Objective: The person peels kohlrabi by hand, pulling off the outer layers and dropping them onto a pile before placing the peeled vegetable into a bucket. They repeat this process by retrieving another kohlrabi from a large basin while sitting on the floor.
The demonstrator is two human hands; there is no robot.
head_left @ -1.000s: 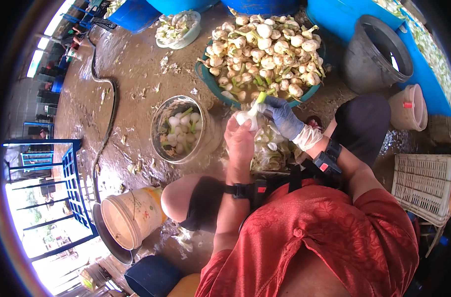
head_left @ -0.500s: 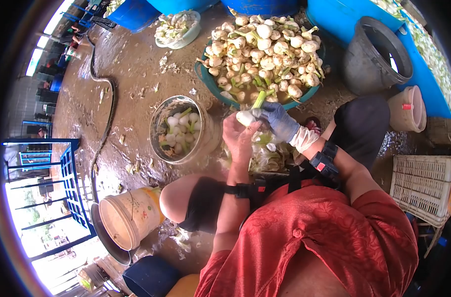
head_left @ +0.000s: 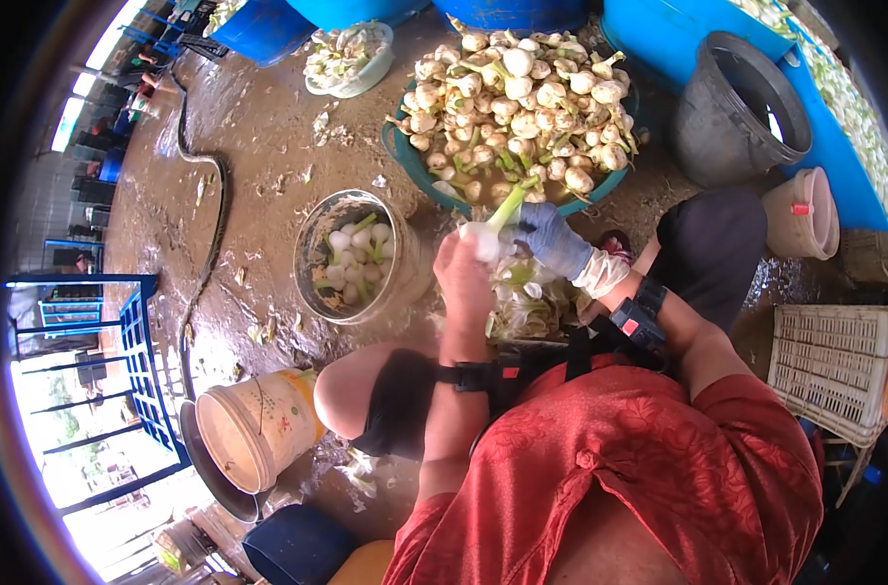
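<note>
My bare left hand [head_left: 463, 275] grips a peeled white garlic bulb [head_left: 482, 238] with a green stem pointing up and right. Close beside the bulb's right side is my right hand [head_left: 551, 242] in a blue glove, its fingers curled together; what they pinch, if anything, is hidden. Just beyond the hands stands a wide green tub [head_left: 416, 168] heaped with unpeeled, muddy bulbs [head_left: 522, 107]. Left of my left hand, a dirty white bucket [head_left: 405, 263] holds clean bulbs [head_left: 351, 255] with short green stems. Loose peelings [head_left: 527, 312] lie below my hands.
Wet brown floor [head_left: 258, 195] carries scraps and a black hose [head_left: 219, 205]. A pale basin [head_left: 371, 73] of peelings sits at the back. A dark grey bucket [head_left: 702, 127], a pinkish bucket [head_left: 785, 219] and a white crate [head_left: 829, 366] stand right; a lidded bucket [head_left: 234, 429] leans left.
My left hand has moved slightly left and down with the garlic bulb, now blurred. The stem tilts further right, and my right fingers sit a little farther from the bulb.
</note>
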